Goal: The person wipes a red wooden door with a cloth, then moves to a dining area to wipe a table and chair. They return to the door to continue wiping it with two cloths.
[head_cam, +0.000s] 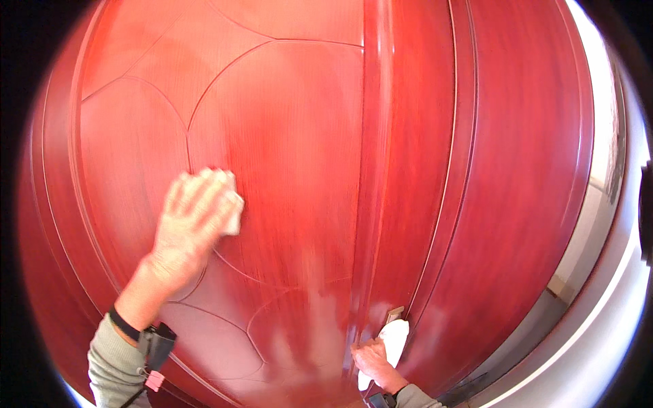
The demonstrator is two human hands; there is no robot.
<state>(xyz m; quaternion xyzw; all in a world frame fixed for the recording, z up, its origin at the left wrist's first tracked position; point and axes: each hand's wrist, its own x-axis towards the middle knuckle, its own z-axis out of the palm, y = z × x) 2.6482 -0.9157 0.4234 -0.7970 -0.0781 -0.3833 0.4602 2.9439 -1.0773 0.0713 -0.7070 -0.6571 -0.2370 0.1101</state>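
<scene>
A glossy red wooden door panel [296,168] with curved grooves fills most of the view. At the left centre, my left hand [191,219] lies against its face, slightly blurred, with a folded white cloth [234,214] under the fingers. Low down, right of the centre, my right hand [372,357] is closed at the door's raised vertical edge, beside a white cover [395,339]. A small brass-coloured metal piece [395,313] shows just above that cover. The right fingers partly hide what they grip.
More red wooden panelling [525,153] continues on the right. Past its edge are a pale wall [584,224] and a grey floor [520,341]. A dark wrist device [159,342] with a pink clip [154,380] is strapped to my left wrist.
</scene>
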